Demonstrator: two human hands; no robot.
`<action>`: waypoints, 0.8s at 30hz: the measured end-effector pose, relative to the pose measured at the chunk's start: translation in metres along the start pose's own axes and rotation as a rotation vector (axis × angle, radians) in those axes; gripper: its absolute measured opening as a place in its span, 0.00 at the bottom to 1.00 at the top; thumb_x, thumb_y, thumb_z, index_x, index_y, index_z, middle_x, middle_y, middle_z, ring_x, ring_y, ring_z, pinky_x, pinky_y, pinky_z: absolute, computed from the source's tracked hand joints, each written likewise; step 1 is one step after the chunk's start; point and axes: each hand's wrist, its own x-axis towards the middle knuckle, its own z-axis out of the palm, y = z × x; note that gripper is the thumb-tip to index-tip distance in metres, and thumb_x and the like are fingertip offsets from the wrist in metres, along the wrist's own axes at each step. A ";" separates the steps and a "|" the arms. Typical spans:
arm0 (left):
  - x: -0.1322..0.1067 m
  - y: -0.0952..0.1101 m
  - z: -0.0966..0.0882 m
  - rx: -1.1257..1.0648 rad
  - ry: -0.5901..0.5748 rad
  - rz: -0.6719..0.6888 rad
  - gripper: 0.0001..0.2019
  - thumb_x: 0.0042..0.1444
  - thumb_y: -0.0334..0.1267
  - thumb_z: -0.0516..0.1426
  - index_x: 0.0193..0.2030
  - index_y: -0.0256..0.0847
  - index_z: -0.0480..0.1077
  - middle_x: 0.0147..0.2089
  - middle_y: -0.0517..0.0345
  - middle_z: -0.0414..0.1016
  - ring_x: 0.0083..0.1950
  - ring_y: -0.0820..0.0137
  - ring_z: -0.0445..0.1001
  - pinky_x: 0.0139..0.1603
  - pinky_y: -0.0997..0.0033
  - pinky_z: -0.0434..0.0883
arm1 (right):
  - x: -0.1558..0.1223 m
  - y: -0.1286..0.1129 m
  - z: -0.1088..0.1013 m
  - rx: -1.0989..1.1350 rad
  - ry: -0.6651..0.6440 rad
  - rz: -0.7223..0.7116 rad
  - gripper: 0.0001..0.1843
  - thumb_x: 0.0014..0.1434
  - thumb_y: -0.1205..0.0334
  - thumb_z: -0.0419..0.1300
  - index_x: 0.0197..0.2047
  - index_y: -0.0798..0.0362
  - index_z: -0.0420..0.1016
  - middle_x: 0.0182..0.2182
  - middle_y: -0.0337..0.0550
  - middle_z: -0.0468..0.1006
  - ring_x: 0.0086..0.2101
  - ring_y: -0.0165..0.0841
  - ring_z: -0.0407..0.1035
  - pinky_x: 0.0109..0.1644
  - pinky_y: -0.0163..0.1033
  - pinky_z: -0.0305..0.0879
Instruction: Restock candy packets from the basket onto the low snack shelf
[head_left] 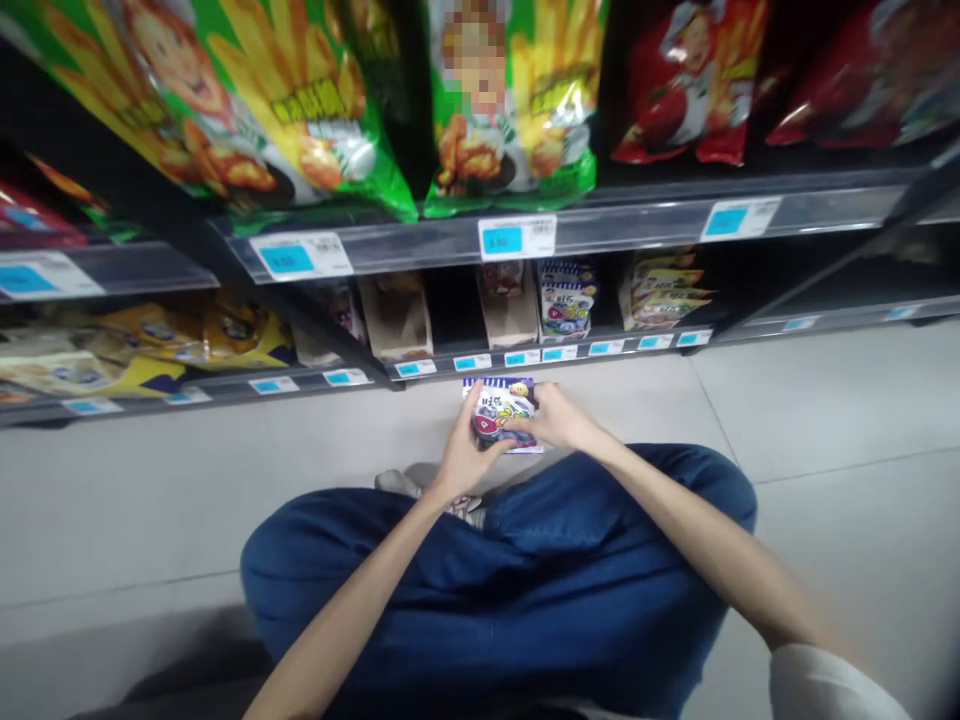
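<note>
A person sits on a pale tiled floor (150,500) in front of store shelves, seen from their own head height looking down. Their knees, in blue trousers (480,630), spread wide to either side, and part of a light shoe (394,484) shows between them. Both hands hold one small white and purple snack packet (496,405), its printed front facing up, just in front of the bottom shelf (443,367).

The left hand (466,452) has its grip closed on the packet's left side, thumb near the lower edge. The right hand (553,415) has its grip clamped on the right side, thumb reaching across the front.

On the bottom shelf, just beyond the hands, stands a similar packet (566,300). To its left is an open cardboard box (510,322); to its right, a row of pale packets (661,295). Yellow packages (157,325) lie farther left. Above, large green bags (514,150) and red bags (694,90) line the upper shelf (420,245), whose edge carries blue and white price labels (517,238).
</note>
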 end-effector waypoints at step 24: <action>0.187 0.007 0.145 1.375 -0.292 0.140 0.16 0.65 0.27 0.47 0.56 0.29 0.67 0.53 0.39 0.75 0.56 0.57 0.73 0.58 0.59 0.68 | 0.113 0.114 -0.148 -0.323 0.426 -0.054 0.17 0.56 0.72 0.61 0.48 0.54 0.83 0.47 0.49 0.82 0.52 0.40 0.74 0.62 0.39 0.65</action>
